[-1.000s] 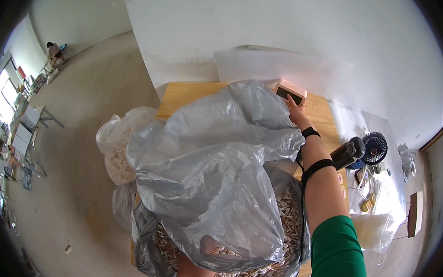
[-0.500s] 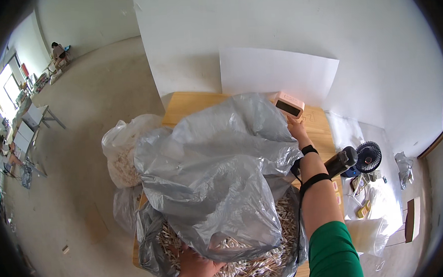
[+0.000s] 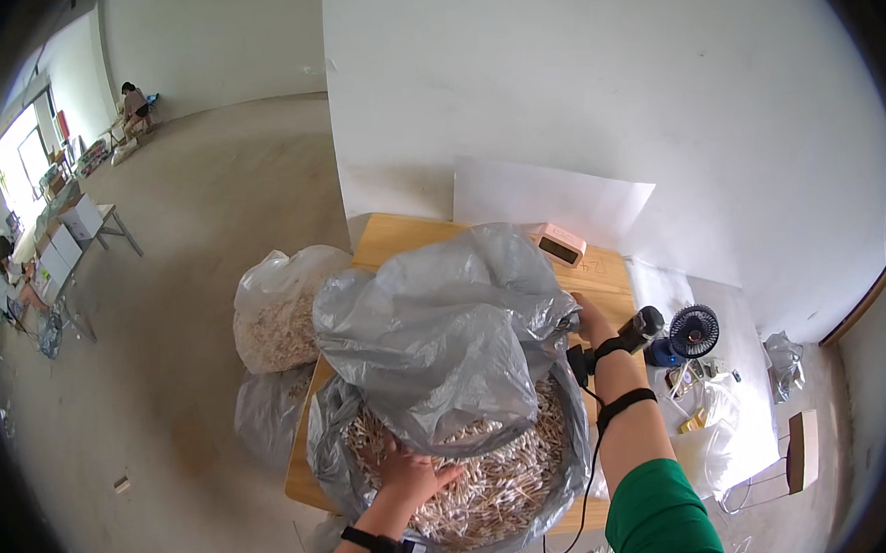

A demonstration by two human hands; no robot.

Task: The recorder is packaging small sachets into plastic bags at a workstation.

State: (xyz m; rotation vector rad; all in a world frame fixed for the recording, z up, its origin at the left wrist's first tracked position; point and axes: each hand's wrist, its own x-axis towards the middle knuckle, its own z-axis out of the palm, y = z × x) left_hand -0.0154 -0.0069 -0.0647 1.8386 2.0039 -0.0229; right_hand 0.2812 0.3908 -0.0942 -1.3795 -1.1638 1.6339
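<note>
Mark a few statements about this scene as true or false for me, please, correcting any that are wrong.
1. The left hand rests on the cotton swabs. True.
2. The grey plastic bag is tied shut. False: the grey plastic bag gapes open at the near side, showing the swabs.
3. The pink digital clock stands toward the far side of the wooden table. True.
4. The small dark fan is to the left of the grey plastic bag. False: the small dark fan is to its right.
5. The sleeve on the right arm is red. False: that sleeve is green.
6. A white sheet stands behind the clock. True.
</note>
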